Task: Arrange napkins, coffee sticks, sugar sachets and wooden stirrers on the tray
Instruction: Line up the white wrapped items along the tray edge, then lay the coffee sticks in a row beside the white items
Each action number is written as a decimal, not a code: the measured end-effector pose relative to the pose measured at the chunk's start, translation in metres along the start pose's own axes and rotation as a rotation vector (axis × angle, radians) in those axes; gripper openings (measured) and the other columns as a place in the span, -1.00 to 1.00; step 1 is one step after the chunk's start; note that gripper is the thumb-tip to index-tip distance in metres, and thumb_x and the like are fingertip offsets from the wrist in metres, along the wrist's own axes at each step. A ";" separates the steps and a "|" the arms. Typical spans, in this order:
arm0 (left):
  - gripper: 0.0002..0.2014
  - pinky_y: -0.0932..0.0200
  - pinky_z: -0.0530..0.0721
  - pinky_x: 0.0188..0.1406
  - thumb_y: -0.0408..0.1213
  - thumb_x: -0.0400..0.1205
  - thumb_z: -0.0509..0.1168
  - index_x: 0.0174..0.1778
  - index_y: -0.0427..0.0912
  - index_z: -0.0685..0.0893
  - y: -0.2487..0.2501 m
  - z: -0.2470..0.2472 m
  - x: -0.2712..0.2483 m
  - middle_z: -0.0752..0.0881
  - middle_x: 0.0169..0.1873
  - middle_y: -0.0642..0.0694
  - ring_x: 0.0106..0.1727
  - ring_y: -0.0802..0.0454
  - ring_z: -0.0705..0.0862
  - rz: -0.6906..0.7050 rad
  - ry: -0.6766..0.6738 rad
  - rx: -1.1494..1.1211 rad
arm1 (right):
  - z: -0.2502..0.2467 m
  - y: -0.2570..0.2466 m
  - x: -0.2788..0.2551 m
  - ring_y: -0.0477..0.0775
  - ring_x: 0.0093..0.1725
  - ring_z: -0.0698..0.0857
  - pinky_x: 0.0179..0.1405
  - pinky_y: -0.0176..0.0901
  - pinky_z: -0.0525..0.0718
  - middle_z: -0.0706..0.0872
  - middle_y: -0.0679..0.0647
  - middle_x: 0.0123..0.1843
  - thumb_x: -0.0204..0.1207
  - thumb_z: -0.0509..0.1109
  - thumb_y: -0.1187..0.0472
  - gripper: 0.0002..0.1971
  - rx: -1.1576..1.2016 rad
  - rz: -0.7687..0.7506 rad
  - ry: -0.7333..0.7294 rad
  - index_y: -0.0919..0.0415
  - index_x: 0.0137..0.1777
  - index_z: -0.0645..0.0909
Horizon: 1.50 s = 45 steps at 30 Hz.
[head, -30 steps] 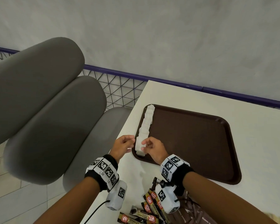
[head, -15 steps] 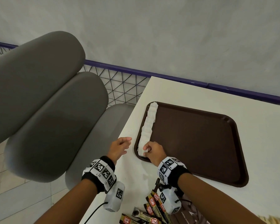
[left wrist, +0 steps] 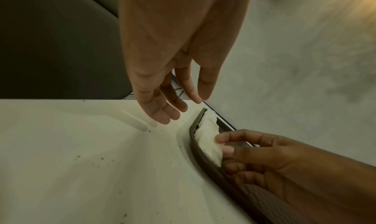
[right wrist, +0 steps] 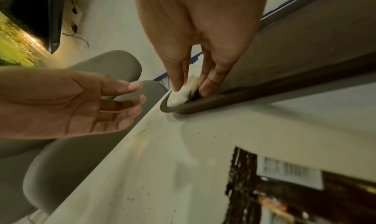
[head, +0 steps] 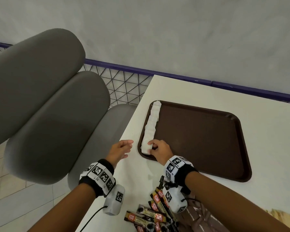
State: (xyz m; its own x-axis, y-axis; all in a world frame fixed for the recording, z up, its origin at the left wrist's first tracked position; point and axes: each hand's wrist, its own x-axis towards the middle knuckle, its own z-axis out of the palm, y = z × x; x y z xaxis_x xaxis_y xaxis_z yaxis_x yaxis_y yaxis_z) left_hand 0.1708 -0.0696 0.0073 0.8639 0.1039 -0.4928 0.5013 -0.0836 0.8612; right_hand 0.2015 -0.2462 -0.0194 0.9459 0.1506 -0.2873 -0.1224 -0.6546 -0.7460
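A brown tray (head: pixel 199 139) lies on the white table. A row of white napkins (head: pixel 151 121) runs along its left rim. My right hand (head: pixel 155 147) pinches the nearest napkin (left wrist: pixel 207 139) between thumb and fingers at the tray's near-left corner; the right wrist view shows the napkin (right wrist: pixel 181 95) pressed inside the tray rim (right wrist: pixel 244 97). My left hand (head: pixel 124 146) hovers open over the table just left of the tray, fingers relaxed (left wrist: pixel 177 108), holding nothing. Coffee sticks (head: pixel 146 216) lie in a loose heap near the table's front edge, under my wrists.
Grey padded seat cushions (head: pixel 49 106) stand left of the table edge. A purple rail (head: pixel 174 77) with wire mesh runs along the wall behind. A dark brown packet (head: pixel 199 218) lies beside the coffee sticks. Pale wooden stirrers (head: pixel 278 215) show at the bottom right.
My left hand has let go of the napkin and drawn back to the left, now open. My right hand has pressed the napkin down into the tray corner.
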 end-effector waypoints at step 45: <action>-0.04 0.16 0.36 0.45 0.06 0.30 0.56 0.55 0.05 0.16 -0.092 0.011 -0.130 0.19 0.52 0.02 0.47 0.04 0.23 0.539 -0.531 1.312 | -0.015 0.034 -0.135 0.23 0.39 0.31 0.31 0.02 0.42 0.31 0.23 0.39 0.52 0.31 0.10 -0.42 -0.632 0.044 -0.278 0.21 0.50 0.23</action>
State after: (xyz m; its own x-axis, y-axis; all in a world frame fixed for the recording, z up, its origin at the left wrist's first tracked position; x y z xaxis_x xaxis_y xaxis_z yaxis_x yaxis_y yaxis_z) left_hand 0.0130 -0.0862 -0.0095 0.7261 -0.5615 -0.3969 -0.4322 -0.8216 0.3717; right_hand 0.0740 -0.2996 0.0030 0.8215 0.2428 -0.5160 0.1193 -0.9580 -0.2608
